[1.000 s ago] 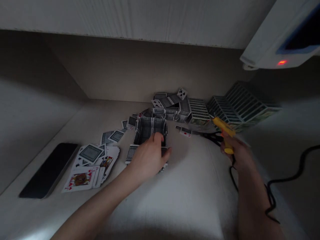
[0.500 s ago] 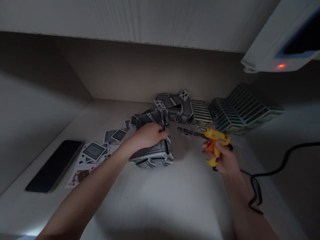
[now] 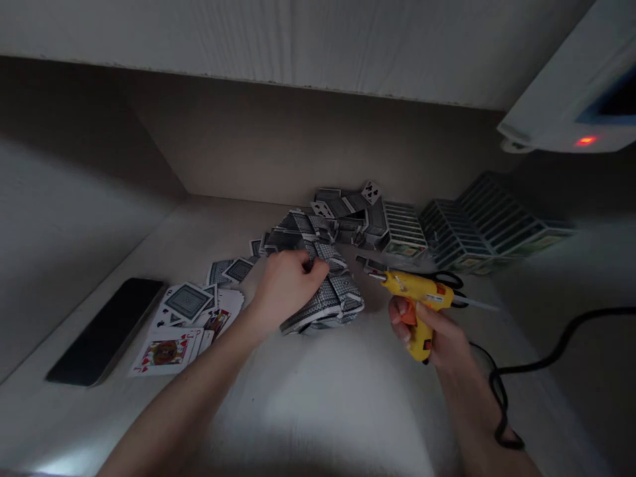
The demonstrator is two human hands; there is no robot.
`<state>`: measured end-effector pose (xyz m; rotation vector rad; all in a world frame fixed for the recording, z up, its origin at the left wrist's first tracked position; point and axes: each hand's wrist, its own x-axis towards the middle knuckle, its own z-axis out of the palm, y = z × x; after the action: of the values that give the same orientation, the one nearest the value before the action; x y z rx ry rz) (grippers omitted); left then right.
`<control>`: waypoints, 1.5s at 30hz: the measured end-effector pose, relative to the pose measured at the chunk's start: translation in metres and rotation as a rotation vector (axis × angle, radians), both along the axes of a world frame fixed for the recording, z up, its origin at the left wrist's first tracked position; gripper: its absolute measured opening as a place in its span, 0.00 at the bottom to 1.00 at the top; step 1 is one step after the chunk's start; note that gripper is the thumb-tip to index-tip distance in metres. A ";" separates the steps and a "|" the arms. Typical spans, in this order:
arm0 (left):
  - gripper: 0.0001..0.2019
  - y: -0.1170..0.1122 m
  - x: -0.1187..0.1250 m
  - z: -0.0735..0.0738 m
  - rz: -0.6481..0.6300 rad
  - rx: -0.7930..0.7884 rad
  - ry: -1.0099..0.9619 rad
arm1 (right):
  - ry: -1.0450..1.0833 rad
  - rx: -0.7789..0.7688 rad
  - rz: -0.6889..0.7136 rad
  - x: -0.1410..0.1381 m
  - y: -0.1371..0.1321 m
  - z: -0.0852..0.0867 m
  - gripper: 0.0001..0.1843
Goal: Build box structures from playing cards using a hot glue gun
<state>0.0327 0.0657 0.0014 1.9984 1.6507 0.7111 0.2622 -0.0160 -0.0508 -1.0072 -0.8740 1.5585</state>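
Observation:
My left hand [image 3: 293,285] grips the near left side of a box-like model made of folded playing cards [image 3: 342,288], which sits tilted on the white surface. Its fingertips are partly hidden behind the hand and the cards. In my right hand [image 3: 437,328] is a yellow hot glue gun [image 3: 415,289], with fingers wrapped round the handle and at the orange trigger. The gun's nozzle points left toward the card model, a short way apart from it. A clear glue stick [image 3: 476,303] protrudes from its back.
Loose playing cards [image 3: 166,351] and a black phone [image 3: 106,331] lie at left. Behind the model stand another card structure [image 3: 348,205] and slatted card pieces [image 3: 405,228]. A black cable [image 3: 561,354] runs at right. A white device with a red light [image 3: 551,119] hangs upper right.
The card model has been turned and tilted by my left hand. My right hand has brought the glue gun slightly left and lower, its nozzle nearer the model.

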 end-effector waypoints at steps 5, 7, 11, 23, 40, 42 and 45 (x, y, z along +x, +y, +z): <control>0.17 -0.002 -0.004 0.019 0.054 0.037 0.305 | 0.008 0.046 0.006 -0.006 0.003 -0.001 0.13; 0.17 0.001 -0.007 0.025 -0.005 0.033 0.409 | 0.000 0.058 0.018 -0.008 0.004 -0.001 0.13; 0.16 0.007 -0.009 0.026 -0.167 -0.031 0.547 | -0.005 0.060 0.020 -0.011 0.005 -0.002 0.12; 0.24 -0.018 -0.020 -0.004 -0.435 0.184 0.468 | -0.136 0.011 -0.094 -0.008 0.010 -0.007 0.13; 0.17 -0.066 -0.047 -0.048 -0.577 0.702 0.514 | -0.500 -0.046 0.214 -0.005 0.006 -0.002 0.17; 0.19 -0.067 -0.048 -0.051 -0.589 0.678 0.509 | -0.502 -0.051 0.236 -0.007 0.007 -0.004 0.17; 0.18 -0.069 -0.047 -0.054 -0.579 0.675 0.471 | -0.490 -0.072 0.239 -0.012 0.008 -0.004 0.16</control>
<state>-0.0138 -0.0031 -0.0522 3.1311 0.9763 0.6496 0.2500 -0.0081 -0.0550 -1.4103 -1.3215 1.5719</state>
